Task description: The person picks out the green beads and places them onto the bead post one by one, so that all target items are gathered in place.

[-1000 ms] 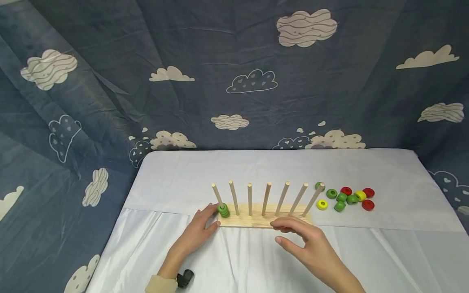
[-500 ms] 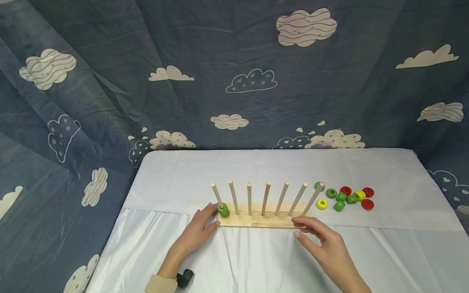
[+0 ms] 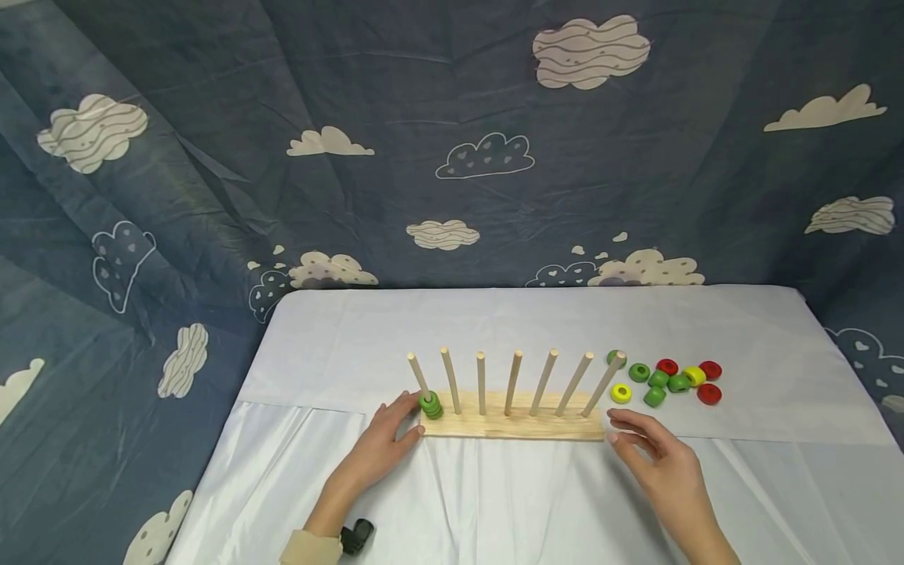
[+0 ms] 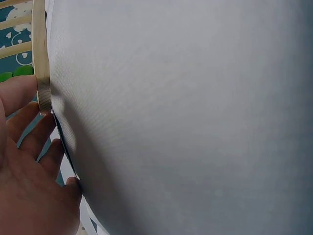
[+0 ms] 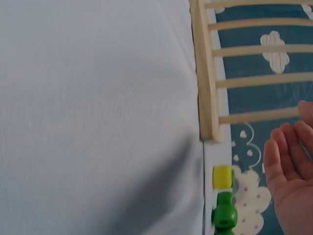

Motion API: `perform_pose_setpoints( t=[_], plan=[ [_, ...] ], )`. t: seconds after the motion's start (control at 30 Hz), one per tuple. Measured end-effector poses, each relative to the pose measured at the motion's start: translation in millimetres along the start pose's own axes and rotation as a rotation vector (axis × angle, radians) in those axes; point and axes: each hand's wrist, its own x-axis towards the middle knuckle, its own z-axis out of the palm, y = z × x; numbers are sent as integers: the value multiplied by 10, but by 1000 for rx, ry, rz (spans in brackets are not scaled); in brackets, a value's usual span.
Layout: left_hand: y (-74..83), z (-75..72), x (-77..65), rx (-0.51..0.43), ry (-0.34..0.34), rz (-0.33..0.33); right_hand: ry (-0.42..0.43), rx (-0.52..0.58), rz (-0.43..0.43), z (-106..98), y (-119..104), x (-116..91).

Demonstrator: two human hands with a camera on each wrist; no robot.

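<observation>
1. Pale wooden rectangular base point(image 3: 508, 426) with seven upright round wooden pegs point(image 3: 513, 384) sits on white cloth point(image 3: 494, 329); only the leftmost peg carries beads, a short stack of green round beads point(image 3: 431, 406). Other six pegs bare.
2. Left hand point(image 3: 384, 439) holds the base's left end, thumb at the front corner, fingers round towards the back.
3. Right hand point(image 3: 667, 467) loosely curved, thumb and fingertips apart, nothing held; just beside the base's right end.
4. Loose green, red and yellow beads point(image 3: 654, 396) lie right of the base, beyond the right hand; yellow ring-shaped bead point(image 3: 621, 393) nearest its fingertips.
5. Step, as I judge it: between placements, rack steadied.
6. Next move probably calls for a right-hand pinch on one loose bead, left hand bracing.
</observation>
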Motion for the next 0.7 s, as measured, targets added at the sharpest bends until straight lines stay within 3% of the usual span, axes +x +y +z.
perform_pose_setpoints(
  t=[0.2, 0.5, 0.7],
  plan=[
    [-18, 5, 1, 9, -3, 0, 43, -53, 49, -63, 136, 63],
    [-29, 7, -2, 11, 12, 23, 104, -102, 14, -201, 324, 203],
    [-28, -1, -10, 3, 9, 7, 58, -206, 59, -296, 430, 333]
  ],
)
